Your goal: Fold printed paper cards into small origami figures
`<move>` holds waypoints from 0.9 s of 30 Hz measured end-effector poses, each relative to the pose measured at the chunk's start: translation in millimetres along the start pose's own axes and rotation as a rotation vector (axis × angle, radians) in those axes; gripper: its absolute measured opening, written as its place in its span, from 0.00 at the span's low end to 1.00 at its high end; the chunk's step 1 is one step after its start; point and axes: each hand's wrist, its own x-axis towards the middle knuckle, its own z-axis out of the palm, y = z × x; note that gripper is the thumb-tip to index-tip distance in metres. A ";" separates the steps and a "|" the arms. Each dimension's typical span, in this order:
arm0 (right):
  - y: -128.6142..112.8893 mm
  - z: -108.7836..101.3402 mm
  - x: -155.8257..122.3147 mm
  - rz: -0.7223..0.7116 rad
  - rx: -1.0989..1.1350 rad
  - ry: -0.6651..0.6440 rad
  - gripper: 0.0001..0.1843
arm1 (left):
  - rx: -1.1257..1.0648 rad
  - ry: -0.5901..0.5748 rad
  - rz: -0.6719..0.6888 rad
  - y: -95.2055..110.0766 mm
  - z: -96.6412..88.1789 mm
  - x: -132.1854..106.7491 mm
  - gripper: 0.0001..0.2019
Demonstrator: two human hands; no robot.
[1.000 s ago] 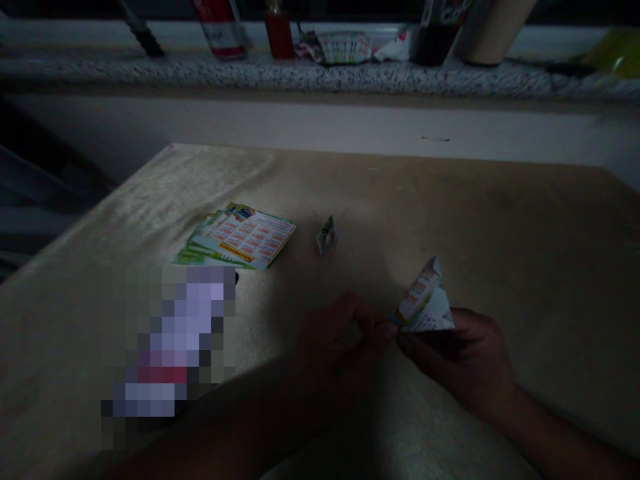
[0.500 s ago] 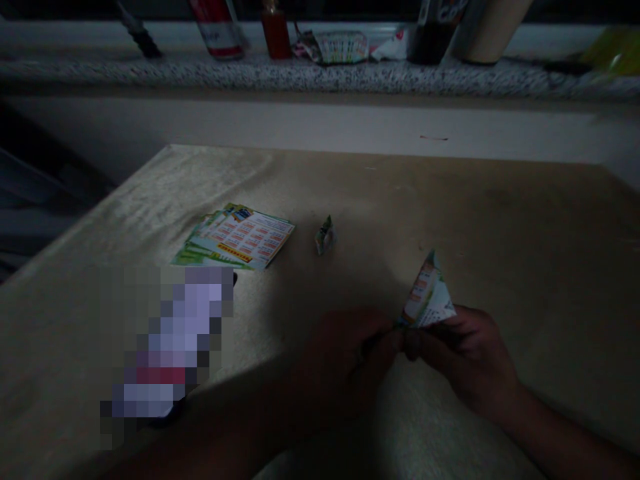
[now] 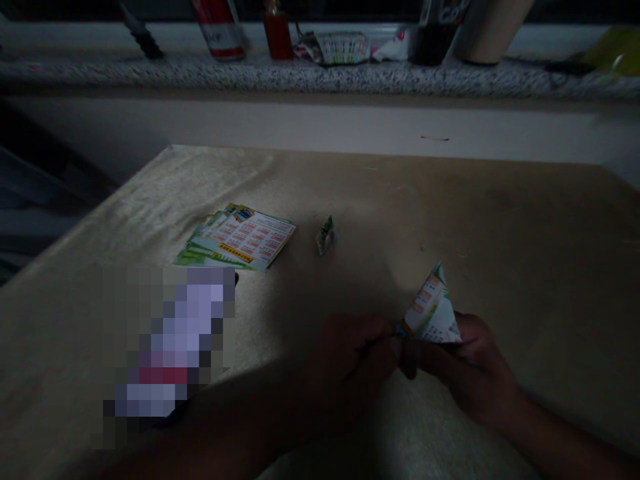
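A folded printed paper (image 3: 430, 310), triangular with a pointed top, is held between my two hands above the table. My left hand (image 3: 360, 350) pinches its lower left corner, fingers closed and dark in shadow. Along the bottom edge, the thumb of my right hand (image 3: 475, 367) presses from below while its fingers lie behind the paper, partly hidden. A small folded paper piece (image 3: 327, 237) stands on the table beyond my left hand. To its left lies a fanned stack of printed leaflets (image 3: 255, 237) in green, white and orange.
A blurred-out, phone-like oblong (image 3: 175, 340) lies at the left of the table (image 3: 525, 233). Behind the table, a speckled stone sill (image 3: 280, 77) bears a red can (image 3: 220, 30), a small red bottle (image 3: 279, 37), a crumpled wrapper (image 3: 345, 48) and a dark bottle (image 3: 435, 33).
The folded paper has moved slightly down and right and is tilted further right. My right thumb has shifted a little along its lower edge. The things on the table stay put.
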 end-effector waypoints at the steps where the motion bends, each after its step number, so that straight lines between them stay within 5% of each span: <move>1: 0.5 -0.7 0.1 0.010 -0.003 -0.007 0.14 | 0.002 -0.003 -0.007 -0.5 0.1 0.0 0.16; 13: 4.2 -7.1 -1.6 0.032 -0.132 0.023 0.17 | -0.006 -0.017 -0.017 2.1 -4.2 3.2 0.15; 27: -1.5 -6.8 -0.1 0.096 -0.004 -0.015 0.14 | -0.327 -0.097 -0.007 -1.2 -9.3 8.2 0.13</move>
